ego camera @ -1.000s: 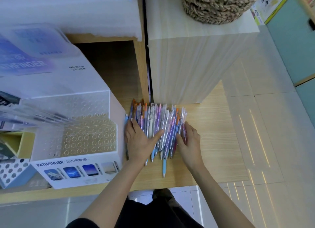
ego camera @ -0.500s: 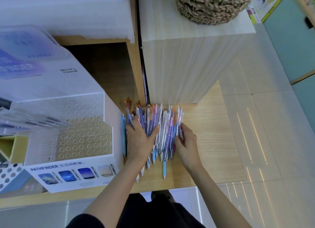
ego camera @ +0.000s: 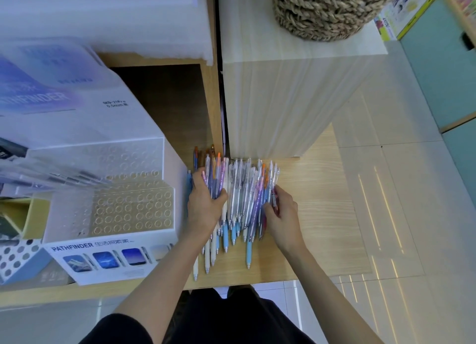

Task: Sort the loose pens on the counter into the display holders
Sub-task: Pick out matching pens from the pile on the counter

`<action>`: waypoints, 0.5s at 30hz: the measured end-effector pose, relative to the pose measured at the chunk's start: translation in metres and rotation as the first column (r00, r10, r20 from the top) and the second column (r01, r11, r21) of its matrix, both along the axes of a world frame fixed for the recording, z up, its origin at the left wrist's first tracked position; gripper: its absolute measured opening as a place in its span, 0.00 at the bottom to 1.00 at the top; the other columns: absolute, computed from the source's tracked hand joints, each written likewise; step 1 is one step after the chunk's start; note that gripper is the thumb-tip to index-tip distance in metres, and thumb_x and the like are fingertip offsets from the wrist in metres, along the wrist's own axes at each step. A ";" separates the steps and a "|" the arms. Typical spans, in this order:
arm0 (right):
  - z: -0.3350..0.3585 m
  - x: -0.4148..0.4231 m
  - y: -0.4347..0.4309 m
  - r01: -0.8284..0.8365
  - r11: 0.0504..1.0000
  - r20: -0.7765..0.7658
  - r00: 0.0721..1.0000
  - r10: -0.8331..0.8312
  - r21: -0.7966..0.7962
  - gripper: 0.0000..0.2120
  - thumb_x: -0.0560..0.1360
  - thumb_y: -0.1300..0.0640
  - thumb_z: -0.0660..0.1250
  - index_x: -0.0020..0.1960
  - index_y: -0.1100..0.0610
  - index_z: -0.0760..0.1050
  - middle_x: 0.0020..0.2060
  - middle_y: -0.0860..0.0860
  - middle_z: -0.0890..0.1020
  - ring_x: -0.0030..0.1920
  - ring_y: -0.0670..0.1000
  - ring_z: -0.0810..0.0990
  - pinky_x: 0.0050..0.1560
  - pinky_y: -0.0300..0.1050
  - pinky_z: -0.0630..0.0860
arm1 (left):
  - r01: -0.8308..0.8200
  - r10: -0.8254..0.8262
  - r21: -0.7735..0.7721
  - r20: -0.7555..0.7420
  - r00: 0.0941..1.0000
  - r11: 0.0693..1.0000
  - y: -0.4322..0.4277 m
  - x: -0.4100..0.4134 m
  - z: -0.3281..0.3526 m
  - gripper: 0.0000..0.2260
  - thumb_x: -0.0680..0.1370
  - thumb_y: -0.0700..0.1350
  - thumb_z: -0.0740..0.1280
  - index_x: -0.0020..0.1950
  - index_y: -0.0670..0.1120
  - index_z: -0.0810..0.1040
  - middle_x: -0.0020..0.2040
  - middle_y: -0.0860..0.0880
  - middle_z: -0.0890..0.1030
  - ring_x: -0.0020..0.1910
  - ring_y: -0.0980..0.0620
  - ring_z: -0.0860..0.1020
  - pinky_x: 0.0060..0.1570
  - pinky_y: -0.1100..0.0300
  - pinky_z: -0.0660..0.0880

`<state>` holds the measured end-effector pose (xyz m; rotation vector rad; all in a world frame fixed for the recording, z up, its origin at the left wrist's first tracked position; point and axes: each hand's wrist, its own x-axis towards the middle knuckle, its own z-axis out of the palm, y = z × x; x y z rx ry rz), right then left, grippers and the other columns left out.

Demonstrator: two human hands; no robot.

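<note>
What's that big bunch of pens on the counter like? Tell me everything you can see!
The pile of pens is many slim click pens, plastic by the look, with clear, white, purple and orange barrels and pale blue or cream grips. They lie side by side on the wooden counter, tips toward the person, tops near a pale wooden box. The left hand grips a bundle at the left; the right hand curls round pens at the right edge.

Single head view — wide-angle, looking steeply down, close over counter point(ego camera: 322, 220) edge.
</note>
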<state>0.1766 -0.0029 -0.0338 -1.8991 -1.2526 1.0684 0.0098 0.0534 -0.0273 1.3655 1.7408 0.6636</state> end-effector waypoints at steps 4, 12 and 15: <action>-0.002 0.001 0.001 -0.010 1.000 0.000 1.000 0.010 0.023 0.13 0.77 0.64 0.59 0.60 0.61 0.74 0.52 0.56 0.79 0.55 0.58 0.75 0.60 0.58 0.70 | -0.055 0.055 0.008 -0.022 0.998 0.998 0.000 -0.005 0.004 0.27 0.73 0.39 0.70 0.69 0.47 0.63 0.48 0.53 0.76 0.43 0.54 0.76 0.45 0.63 0.71; -0.008 0.002 0.000 0.092 0.996 -0.030 0.995 -0.092 -0.010 0.17 0.78 0.60 0.62 0.66 0.53 0.71 0.58 0.50 0.76 0.58 0.51 0.74 0.62 0.52 0.72 | -0.073 0.074 0.030 -0.031 0.997 0.997 -0.012 -0.008 0.014 0.29 0.72 0.41 0.72 0.69 0.48 0.64 0.47 0.53 0.77 0.41 0.55 0.76 0.43 0.62 0.73; -0.007 0.003 0.005 0.241 0.967 -0.104 0.963 -0.249 -0.086 0.22 0.77 0.60 0.66 0.69 0.56 0.67 0.55 0.52 0.76 0.51 0.45 0.76 0.51 0.38 0.74 | -0.070 0.073 0.029 -0.114 0.991 0.997 -0.017 -0.008 0.017 0.19 0.72 0.43 0.72 0.58 0.47 0.68 0.41 0.56 0.75 0.35 0.59 0.73 0.32 0.68 0.68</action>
